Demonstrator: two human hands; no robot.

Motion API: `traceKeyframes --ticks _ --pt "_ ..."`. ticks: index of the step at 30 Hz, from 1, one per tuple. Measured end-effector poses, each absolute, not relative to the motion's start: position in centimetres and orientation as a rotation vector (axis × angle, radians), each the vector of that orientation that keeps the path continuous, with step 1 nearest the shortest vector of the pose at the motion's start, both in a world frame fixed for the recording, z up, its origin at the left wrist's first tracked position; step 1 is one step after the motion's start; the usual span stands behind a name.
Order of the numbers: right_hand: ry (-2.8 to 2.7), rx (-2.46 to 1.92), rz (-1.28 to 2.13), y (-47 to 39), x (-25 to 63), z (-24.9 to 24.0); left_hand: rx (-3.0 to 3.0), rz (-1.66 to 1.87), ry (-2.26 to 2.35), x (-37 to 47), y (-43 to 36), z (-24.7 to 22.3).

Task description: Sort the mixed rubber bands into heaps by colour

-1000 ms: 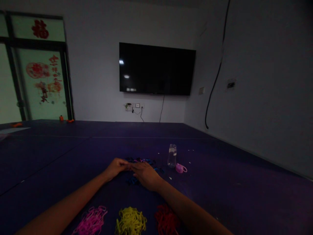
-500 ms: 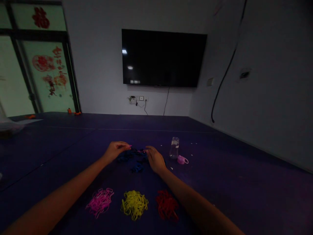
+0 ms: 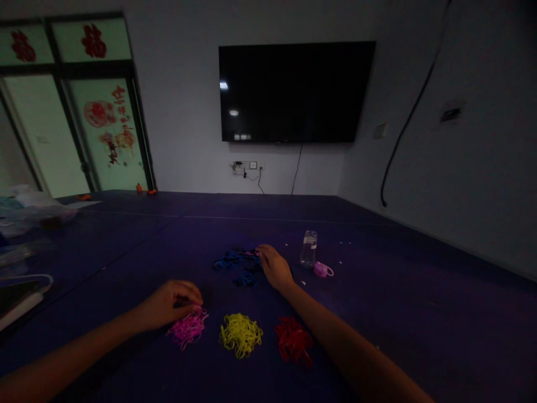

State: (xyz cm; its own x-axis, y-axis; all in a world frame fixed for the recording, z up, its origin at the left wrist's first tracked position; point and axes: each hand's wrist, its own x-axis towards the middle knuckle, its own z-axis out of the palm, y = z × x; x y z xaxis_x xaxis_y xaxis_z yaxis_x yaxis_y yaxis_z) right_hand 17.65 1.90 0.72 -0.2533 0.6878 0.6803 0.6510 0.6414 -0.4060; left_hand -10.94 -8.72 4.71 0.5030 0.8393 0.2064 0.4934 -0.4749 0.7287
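My left hand is at the top edge of a pile of pink rubber bands, thumb and finger pinched on pink band material there. Farther off, my right hand reaches over a loose spread of blue and black rubber bands. Its fingers are closed at a pink rubber band that lies among the dark ones; the fingertips are partly hidden. A yellow rubber band pile and a red one lie in a row beside the pink pile, the red one next to my right forearm.
Right of my right hand stand a clear bottle and, beside it, a pink lid with a loop. White scraps dot the purple surface. Plastic bags and a dark device with a white cable are at the left edge.
My left hand has come back from the dark rubber bands to the pink pile. My right hand stays over the dark bands. The view has turned slightly left.
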Motion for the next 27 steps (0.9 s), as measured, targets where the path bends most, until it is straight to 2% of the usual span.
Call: traceKeyframes --ticks 11,15,23,27 --pt "-1.951 -1.074 0.054 1.7 17.6 0.9 2.126 0.731 1.047 -11.3 -8.6 5.7" --pt "-1.86 -1.175 0.01 1.9 17.8 0.9 2.084 0.84 1.082 -10.9 -7.4 5.5" --pt "-1.791 -1.41 -0.04 2.7 19.3 0.8 2.256 1.26 1.192 -7.2 0.4 5.0" --pt "-1.896 -1.472 -0.047 2.9 19.4 0.8 2.573 1.249 1.171 -5.5 4.1 3.5"
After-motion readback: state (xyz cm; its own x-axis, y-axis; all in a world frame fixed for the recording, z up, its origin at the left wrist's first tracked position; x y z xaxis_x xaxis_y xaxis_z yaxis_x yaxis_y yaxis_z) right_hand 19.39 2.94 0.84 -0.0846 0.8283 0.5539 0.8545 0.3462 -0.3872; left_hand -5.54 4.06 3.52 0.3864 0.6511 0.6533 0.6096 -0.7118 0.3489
